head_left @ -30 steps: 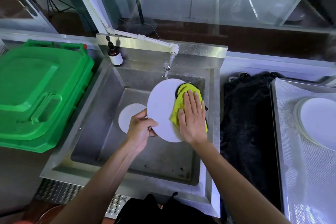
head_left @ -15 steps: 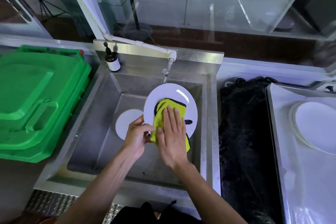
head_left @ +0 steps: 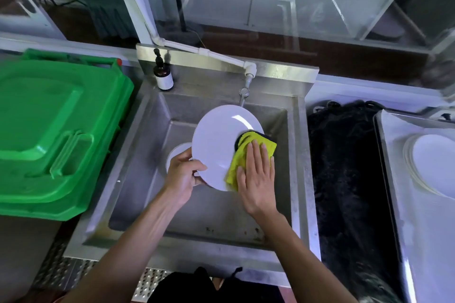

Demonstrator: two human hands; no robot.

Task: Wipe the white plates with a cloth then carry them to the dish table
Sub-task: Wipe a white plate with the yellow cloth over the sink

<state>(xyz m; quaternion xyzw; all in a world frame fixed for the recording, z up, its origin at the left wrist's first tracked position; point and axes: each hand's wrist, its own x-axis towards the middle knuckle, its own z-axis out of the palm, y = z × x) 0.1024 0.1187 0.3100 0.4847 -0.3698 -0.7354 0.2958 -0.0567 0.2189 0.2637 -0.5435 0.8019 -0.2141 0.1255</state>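
Note:
Over the steel sink [head_left: 138,162] I hold a white plate [head_left: 219,138] tilted up. My left hand [head_left: 183,174] grips its lower left rim, thumb on the face. My right hand [head_left: 256,174] lies flat, fingers straight, pressing a yellow cloth [head_left: 242,155] with a dark backing against the plate's lower right part. Another white plate [head_left: 176,155] lies on the sink floor, mostly hidden behind the held plate and my left hand. A stack of white plates [head_left: 433,165] rests on the dish table [head_left: 394,204] at the far right.
A green bin lid [head_left: 49,130] fills the left side. A brown soap bottle [head_left: 163,76] stands on the sink's back ledge, left of the white tap [head_left: 247,76]. A black mat [head_left: 344,179] lies between sink and dish table. Glass panels rise behind.
My right hand slid the cloth from the plate's middle to its lower right edge. The left hand kept its grip on the rim.

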